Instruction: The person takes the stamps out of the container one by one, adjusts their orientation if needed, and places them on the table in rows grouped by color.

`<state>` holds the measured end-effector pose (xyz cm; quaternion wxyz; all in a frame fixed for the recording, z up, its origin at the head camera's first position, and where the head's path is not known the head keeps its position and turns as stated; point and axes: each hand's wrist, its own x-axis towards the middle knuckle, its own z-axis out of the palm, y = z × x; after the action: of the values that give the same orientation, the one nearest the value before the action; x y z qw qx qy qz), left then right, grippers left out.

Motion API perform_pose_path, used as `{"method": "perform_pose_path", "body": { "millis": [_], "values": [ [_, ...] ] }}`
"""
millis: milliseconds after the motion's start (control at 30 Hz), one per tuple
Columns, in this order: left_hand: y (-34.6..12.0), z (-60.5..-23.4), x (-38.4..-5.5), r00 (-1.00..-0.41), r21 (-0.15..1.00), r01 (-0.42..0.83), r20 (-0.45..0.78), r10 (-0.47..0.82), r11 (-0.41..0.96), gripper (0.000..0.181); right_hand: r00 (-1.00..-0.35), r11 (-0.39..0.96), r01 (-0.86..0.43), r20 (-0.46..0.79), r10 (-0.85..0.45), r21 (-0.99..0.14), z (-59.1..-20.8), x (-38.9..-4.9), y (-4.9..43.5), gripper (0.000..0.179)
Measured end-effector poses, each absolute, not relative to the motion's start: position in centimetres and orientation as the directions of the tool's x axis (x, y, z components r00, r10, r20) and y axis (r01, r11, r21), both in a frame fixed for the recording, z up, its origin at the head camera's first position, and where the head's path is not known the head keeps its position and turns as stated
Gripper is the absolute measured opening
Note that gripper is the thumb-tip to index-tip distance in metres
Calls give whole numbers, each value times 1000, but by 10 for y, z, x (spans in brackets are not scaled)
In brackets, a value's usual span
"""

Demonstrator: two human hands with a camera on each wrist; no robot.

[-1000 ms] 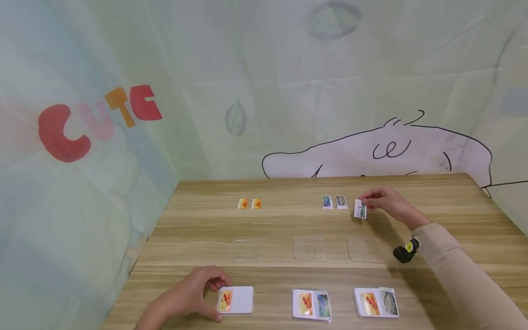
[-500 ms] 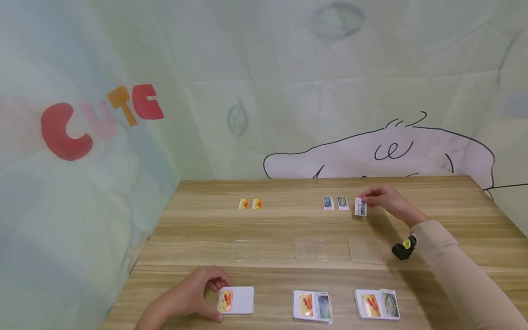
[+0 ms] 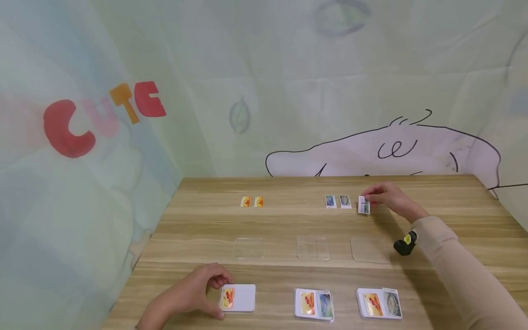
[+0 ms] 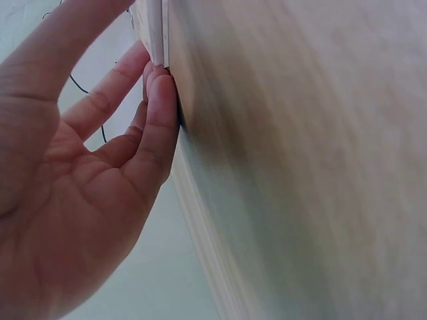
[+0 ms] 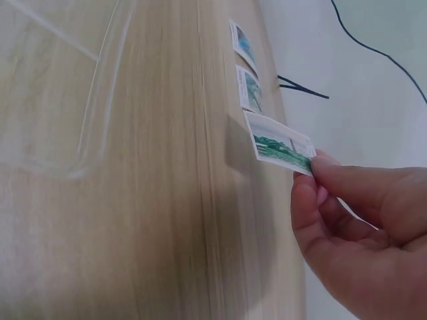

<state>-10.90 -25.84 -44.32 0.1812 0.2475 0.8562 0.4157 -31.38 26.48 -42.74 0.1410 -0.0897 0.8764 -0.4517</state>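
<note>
Green card point(image 3: 364, 205) in R hand point(image 3: 389, 199); left case point(image 3: 244, 299) looks 1 short.
Your R hand pinches it, tilted, right of ctr just below mid-height; L hand point(image 3: 191, 292) clasps left case by its left side, bottom, left of ctr; hands well apart. Done, AFAICT: mid case point(image 3: 308, 316) & right case point(image 3: 371, 290), bottom right of ctr, w/ 2 pics point(image 3: 307, 303) ea. Still to do, prob.: a 2nd pic on left case, which has just 1 orange pic point(image 3: 228, 298). Blue card point(image 3: 330, 201), grey card point(image 3: 345, 201) & 2 orange cards point(image 3: 245, 201) lie near mid-frame; clear plates point(image 3: 313, 248) lower down, use unclear.
</note>
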Motion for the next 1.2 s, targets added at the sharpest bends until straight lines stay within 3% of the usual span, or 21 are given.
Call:
{"method": "perform_pose_path", "body": {
  "millis": [1200],
  "values": [
    [-259,-445,-108,-809,801,282,-96,579,528,54,-932,563,-101,-120,-342,-821,-432,-330,262,24]
  ]
}}
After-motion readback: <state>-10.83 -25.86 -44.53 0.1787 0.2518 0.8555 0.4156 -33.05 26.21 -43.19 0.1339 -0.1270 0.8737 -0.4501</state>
